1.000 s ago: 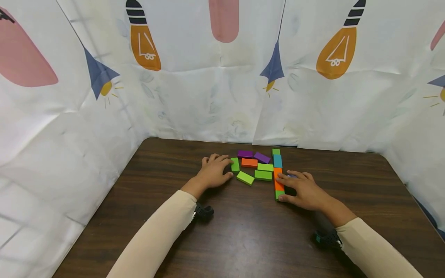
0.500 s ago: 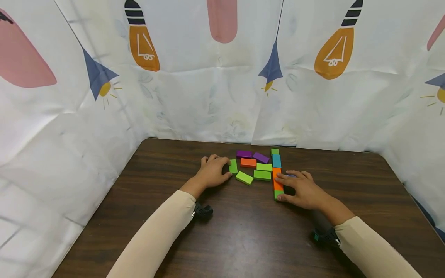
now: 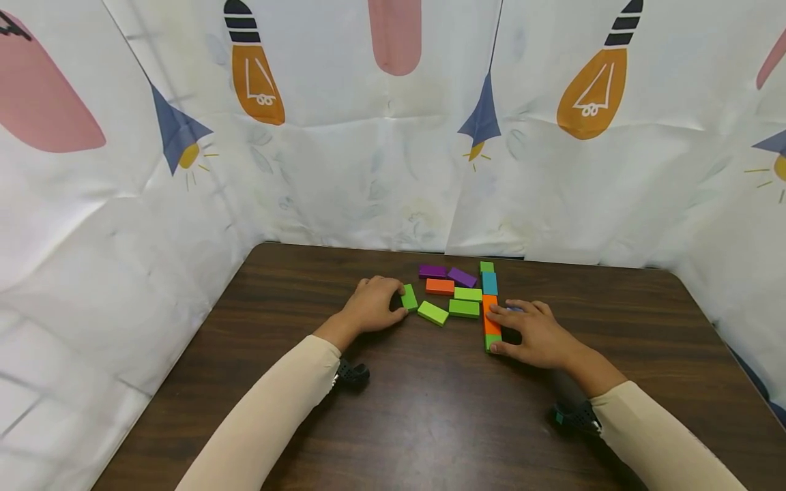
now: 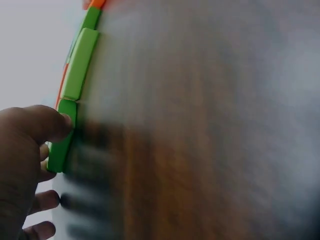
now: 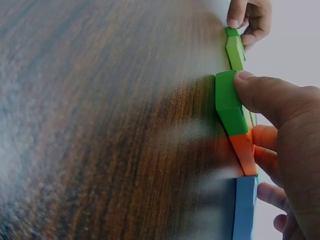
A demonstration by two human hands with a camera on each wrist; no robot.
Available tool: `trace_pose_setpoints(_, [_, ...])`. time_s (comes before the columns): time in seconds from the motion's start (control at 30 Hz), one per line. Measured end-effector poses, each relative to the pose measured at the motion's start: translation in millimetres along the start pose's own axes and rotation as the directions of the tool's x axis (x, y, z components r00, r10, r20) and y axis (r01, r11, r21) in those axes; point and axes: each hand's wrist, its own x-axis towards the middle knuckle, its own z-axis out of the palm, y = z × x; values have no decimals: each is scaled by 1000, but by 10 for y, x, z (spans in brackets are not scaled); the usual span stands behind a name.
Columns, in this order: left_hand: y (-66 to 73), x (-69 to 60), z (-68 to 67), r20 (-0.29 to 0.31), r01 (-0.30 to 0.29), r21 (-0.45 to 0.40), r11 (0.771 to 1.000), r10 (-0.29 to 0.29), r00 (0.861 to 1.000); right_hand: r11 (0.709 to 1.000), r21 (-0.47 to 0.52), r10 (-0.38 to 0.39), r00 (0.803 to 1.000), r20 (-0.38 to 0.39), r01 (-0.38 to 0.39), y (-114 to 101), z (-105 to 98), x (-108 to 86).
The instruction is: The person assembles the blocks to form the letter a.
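My left hand (image 3: 373,305) pinches a green block (image 3: 409,298) between thumb and fingers at the left end of a group of coloured blocks. In the left wrist view, the thumb lies on the near face of that green block (image 4: 62,135), which sits end to end with a light green block (image 4: 80,65). My right hand (image 3: 535,335) rests at a column of blocks. Its thumb touches the bottom green block (image 5: 231,102), and a finger lies on the orange block (image 3: 490,310). A blue block (image 5: 244,207) is partly hidden under this hand in the head view.
Between the hands lie a tilted light green block (image 3: 432,314), more green blocks (image 3: 464,309), a red-orange block (image 3: 440,286) and two purple blocks (image 3: 432,271). A teal block (image 3: 488,283) tops the orange ones. A printed curtain (image 3: 368,191) hangs behind the dark wooden table (image 3: 430,423).
My left hand has drawn the green block a little left and towards me, away from the red-orange block, and the block has turned slightly. The right hand stays in place.
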Motion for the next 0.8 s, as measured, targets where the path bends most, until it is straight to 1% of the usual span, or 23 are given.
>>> trace_pose_setpoints(0.2, [-41, -91, 15, -40, -71, 24, 997, 72, 997, 1000, -3, -5, 1000, -10, 5, 8, 8, 4])
trace_pose_setpoints(0.37, [-37, -168, -2, -70, -106, 19, 994, 107, 992, 1000, 1, -12, 1000, -20, 12, 14, 10, -3])
trace_pose_setpoints(0.53, [36, -239, -24, -92, -133, -21, 991, 130, 987, 1000, 9, -12, 1000, -22, 12, 31, 20, -3])
trace_pose_setpoints(0.6, [77, -259, -21, -97, -148, -24, 989, 145, 985, 1000, 10, -15, 1000, -26, 15, 40, 24, -3])
trace_pose_setpoints(0.7, [144, -287, -9, -102, -179, -21, 984, 176, 979, 1000, 22, -18, 999, -31, 18, 46, 29, -2])
trace_pose_setpoints(0.8, [211, -307, 7, -111, -223, -18, 975, 220, 969, 1000, 28, -12, 1000, -28, 13, 40, 26, 0])
